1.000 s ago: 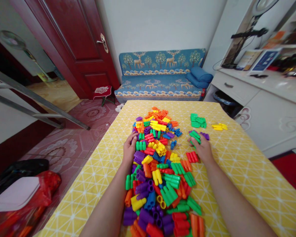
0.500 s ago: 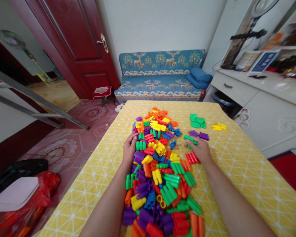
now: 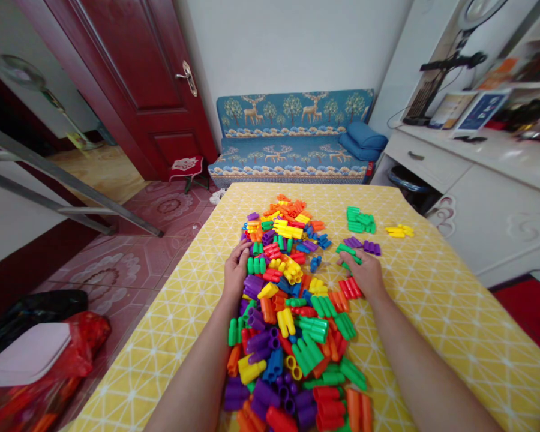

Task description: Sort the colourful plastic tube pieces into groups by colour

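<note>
A long heap of plastic building pieces (image 3: 312, 327), shaped like joined tubes in green, purple, yellow, red, orange and blue, runs down the table. My left hand (image 3: 236, 267) rests against the heap's left edge, beside a green piece (image 3: 256, 265); its fingers are loosely bent and apart, with nothing visibly held. On the right, my right hand (image 3: 368, 273) grips a green building piece (image 3: 347, 252) between thumb and fingers. More green lies under that hand, partly hidden. Purple pieces (image 3: 371, 248) sit just beyond it, and a red piece (image 3: 351, 288) lies nearer me.
A separate group of green pieces (image 3: 360, 220) and a few yellow pieces (image 3: 399, 231) lie at the table's far right. The yellow patterned tablecloth (image 3: 436, 312) covers the table. Behind stand a blue sofa (image 3: 292, 144) and, at right, a white cabinet (image 3: 499, 198).
My right hand has shifted very slightly to the right with the green piece. My left hand stays in place, and the heap looks the same.
</note>
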`<state>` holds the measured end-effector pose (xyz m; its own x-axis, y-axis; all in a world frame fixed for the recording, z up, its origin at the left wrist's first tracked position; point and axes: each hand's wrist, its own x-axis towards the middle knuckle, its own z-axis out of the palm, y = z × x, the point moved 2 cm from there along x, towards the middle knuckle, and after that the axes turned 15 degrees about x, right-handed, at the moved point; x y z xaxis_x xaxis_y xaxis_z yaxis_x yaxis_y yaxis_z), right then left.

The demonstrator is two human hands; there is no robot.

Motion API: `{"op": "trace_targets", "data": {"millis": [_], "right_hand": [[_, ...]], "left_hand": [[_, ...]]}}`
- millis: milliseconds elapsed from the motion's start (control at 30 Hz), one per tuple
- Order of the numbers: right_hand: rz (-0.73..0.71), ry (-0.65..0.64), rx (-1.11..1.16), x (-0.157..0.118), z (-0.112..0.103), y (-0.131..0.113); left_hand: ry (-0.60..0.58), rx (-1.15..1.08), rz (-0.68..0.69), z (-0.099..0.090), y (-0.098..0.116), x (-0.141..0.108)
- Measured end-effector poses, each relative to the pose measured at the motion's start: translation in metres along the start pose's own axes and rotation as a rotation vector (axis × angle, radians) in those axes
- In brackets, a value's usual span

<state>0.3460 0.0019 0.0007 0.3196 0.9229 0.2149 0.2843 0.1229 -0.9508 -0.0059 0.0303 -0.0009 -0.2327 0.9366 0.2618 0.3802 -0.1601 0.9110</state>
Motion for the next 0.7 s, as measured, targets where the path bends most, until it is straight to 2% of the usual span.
{"op": "trace_targets", "data": {"millis": [133, 300, 533, 700], "right_hand": [[0.082, 0.02, 0.087, -0.0007, 0.0016, -0.0007], [0.034, 0.004, 0.171, -0.002, 0.0033, -0.0052], [0.023, 0.04, 0.069, -0.0014, 0.0009, -0.0053], [-0.152, 0.006, 0.045, 0.0008, 0.0018, -0.0024]], "left_hand": [[-0.008, -0.007, 0.009, 0.0003, 0.0005, -0.0002], [0.006, 0.003, 0.006, 0.0001, 0.0022, -0.001], [-0.012, -0.003, 0.001, -0.0007, 0.004, -0.0012], [-0.011, -0.009, 0.006, -0.0005, 0.0039, -0.0018]]}}
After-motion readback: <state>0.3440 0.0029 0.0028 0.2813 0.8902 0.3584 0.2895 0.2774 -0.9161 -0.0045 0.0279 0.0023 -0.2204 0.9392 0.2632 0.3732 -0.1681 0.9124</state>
